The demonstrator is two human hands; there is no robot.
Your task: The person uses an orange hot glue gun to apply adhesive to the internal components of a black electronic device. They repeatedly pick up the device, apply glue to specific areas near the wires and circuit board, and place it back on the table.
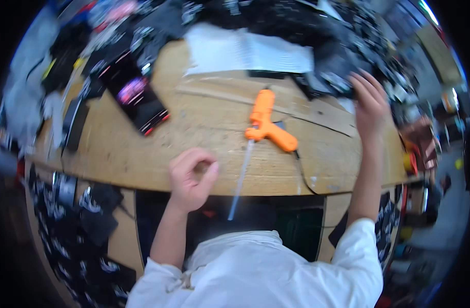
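At the far left of the table [112,164], a slim dark box [76,123] lies near the edge, with a phone [142,110] slanting beside it, screen lit. The left hand [191,177] comes next, above the front edge, its forearm rising from below. Its thumb and forefinger curl toward each other in a ring; whether the tips meet or pinch something, I cannot tell.

To its right, a pale glue stick [241,179] runs up from past the table's front edge to the rear of an orange glue gun [263,120]. The gun lies mid-table between the two hands, touched by neither, its handle angled right and its cord [302,172] trailing over the front edge. Behind it lie a cardboard strip [214,87] and a white bag [214,49], then a dark pile [296,23] crowding the back.

The right hand [371,105] reaches far forward by the pile's right part, forearm nearly straight, fingers stretched and slightly parted. Blur hides whether they touch it.
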